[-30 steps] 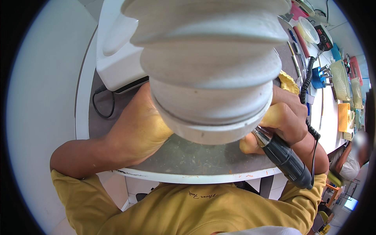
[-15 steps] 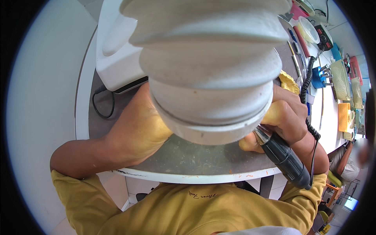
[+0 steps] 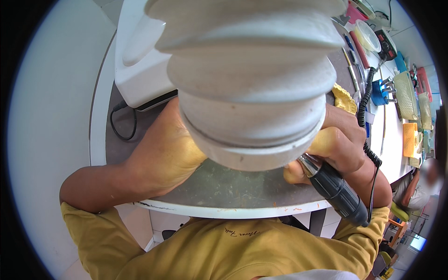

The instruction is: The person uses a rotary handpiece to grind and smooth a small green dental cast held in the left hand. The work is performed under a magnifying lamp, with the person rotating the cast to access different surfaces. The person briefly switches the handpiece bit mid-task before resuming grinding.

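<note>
My right hand [image 3: 337, 142] is closed around a black rotary handpiece [image 3: 338, 193] with a metal collar, its cord end slanting down toward my right sleeve. The handpiece's tip is out of sight behind a white ribbed hose [image 3: 252, 93] that hangs over the middle of the work. From the left, my left hand [image 3: 179, 144] reaches in beneath the hose's rim; its fingers are hidden there, so what they hold does not show. Both wrists are over the grey table top [image 3: 233, 186]. A coiled black cord [image 3: 366, 100] runs past my right forearm.
A white machine [image 3: 144, 65] with a black cable stands at the left. Beyond my right hand are a yellow scalloped piece [image 3: 344, 99], slim tools, a blue tool holder [image 3: 380, 92], a control box [image 3: 386, 44] and baskets [image 3: 405, 95]. Another person [image 3: 420, 186] sits at the far right.
My right hand and the handpiece have shifted very slightly, the handpiece's rear end a little to the left. The left hand stays almost in place.
</note>
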The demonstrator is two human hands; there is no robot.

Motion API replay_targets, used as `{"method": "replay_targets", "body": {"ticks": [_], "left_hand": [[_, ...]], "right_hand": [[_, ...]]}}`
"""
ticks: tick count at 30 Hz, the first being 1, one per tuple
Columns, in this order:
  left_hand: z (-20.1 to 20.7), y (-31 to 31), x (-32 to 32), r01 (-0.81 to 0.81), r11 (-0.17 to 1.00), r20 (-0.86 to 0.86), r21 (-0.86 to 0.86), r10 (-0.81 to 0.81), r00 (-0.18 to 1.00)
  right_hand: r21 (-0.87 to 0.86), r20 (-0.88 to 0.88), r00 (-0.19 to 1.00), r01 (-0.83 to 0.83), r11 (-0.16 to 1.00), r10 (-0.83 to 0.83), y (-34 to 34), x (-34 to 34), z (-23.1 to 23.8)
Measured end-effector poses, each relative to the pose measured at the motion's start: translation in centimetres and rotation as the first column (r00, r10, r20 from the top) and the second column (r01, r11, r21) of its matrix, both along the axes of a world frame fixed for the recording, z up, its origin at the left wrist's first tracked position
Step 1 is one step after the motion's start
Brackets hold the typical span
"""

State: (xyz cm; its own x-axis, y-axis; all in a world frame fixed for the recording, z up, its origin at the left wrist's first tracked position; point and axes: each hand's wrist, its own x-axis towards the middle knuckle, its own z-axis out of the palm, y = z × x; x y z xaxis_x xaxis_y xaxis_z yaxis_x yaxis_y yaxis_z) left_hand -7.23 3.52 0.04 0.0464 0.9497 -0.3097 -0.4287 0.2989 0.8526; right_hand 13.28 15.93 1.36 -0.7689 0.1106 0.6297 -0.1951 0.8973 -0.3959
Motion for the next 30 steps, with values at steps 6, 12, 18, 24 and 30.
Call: {"method": "replay_targets", "body": {"ticks": [6,12,18,24,30], "left_hand": [[0.13,-0.01,0.04,-0.005,1.0,0.01,0.01,0.005,1.0],[0.08,-0.12,-0.12,0.002,1.0,-0.002,0.008,-0.002,1.0],[0.06,-0.09,-0.22,0.009,1.0,0.028,0.018,-0.01,1.0],[-0.2,-0.15,-0.23,0.007,0.999,-0.048,0.033,-0.005,0.999],[-0.31,-0.07,0.01,0.01,0.999,-0.068,0.036,-0.007,0.998]], "right_hand": [[0.024,-0.011,1.0,-0.005,1.0,0.005,0.08,-0.01,-0.1],[0.029,-0.022,1.0,-0.006,1.0,0.007,0.08,-0.2,-0.11],[0.033,-0.015,1.0,0.005,0.999,-0.005,0.12,-0.04,-0.22],[0.026,0.031,0.999,0.019,0.999,-0.02,0.35,0.51,0.26],[0.001,0.061,0.998,0.013,1.0,-0.013,0.12,0.47,0.37]]}}
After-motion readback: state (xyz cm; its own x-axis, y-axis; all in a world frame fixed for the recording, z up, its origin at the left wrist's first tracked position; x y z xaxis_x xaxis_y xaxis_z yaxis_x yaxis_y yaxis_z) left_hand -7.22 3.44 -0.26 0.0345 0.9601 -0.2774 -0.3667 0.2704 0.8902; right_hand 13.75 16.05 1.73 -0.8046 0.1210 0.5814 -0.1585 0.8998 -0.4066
